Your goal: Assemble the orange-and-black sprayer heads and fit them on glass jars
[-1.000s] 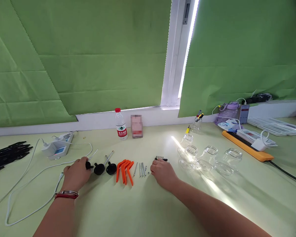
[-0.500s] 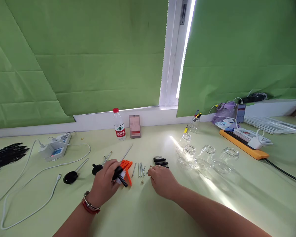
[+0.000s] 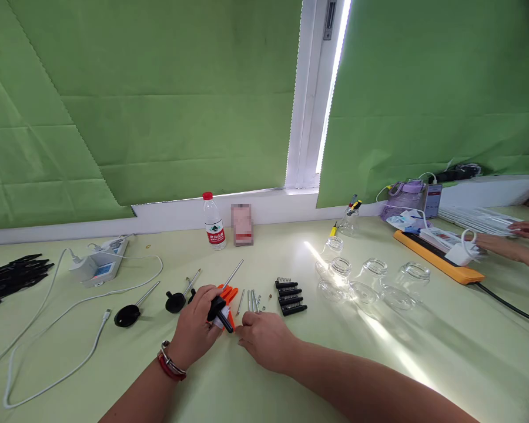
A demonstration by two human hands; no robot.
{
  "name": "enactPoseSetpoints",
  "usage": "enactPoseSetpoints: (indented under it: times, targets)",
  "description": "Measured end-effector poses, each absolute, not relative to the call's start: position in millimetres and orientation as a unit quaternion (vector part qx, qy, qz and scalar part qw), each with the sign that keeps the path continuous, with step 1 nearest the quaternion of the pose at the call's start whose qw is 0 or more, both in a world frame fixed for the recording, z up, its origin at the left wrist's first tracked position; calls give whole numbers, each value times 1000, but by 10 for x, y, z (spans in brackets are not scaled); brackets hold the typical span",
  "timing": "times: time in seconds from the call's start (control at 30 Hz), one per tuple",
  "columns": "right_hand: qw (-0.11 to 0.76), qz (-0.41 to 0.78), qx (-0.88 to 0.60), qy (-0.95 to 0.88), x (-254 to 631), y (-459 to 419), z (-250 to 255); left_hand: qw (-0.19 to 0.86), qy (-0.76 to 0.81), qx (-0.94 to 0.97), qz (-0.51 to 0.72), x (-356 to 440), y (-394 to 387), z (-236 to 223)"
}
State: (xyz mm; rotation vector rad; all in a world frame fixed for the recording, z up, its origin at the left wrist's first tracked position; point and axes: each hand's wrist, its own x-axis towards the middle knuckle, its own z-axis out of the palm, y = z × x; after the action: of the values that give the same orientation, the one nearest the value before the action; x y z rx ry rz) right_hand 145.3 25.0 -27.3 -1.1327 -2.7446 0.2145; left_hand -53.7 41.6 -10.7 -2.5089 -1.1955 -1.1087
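Observation:
My left hand (image 3: 194,329) is closed round a black-knobbed tool (image 3: 218,305) whose thin metal shaft points up and away, just over a bunch of orange plastic pieces (image 3: 228,294). Close beside it my right hand (image 3: 264,338) rests on the table with fingers curled toward the tool's black end; what it pinches, if anything, is hidden. Two more black-knobbed tools (image 3: 130,313) (image 3: 176,301) lie to the left. Several metal screws (image 3: 252,299) and black spring parts (image 3: 288,296) lie just beyond my right hand.
Several clear glass jars (image 3: 370,282) lie on the right. A water bottle (image 3: 214,222) stands at the back. A white charger with cable (image 3: 94,267) and black parts (image 3: 9,276) are on the left. An orange-edged power strip (image 3: 441,258) and another person's hands (image 3: 522,235) are at far right.
My left hand picked up a black-knobbed tool from the left row and carried it to the orange pieces. My right hand slid left from the black springs toward it. Another person's hands appeared at far right.

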Motion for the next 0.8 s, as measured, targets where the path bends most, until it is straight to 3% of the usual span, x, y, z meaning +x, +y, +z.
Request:
enactPoseSetpoints:
  times: [0.27, 0.63, 0.8]
  targets:
    - [42, 71, -369, -926, 1493, 323, -368, 57, -393, -835, -382, -534, 403, -76]
    - [118, 138, -396, -900, 2015, 166, -439, -33, -390, -848, -357, -504, 360, -111]
    - [138, 171, -420, -880, 2092, 135, -421, -120, -371, -862, -325, -447, 316, -75]
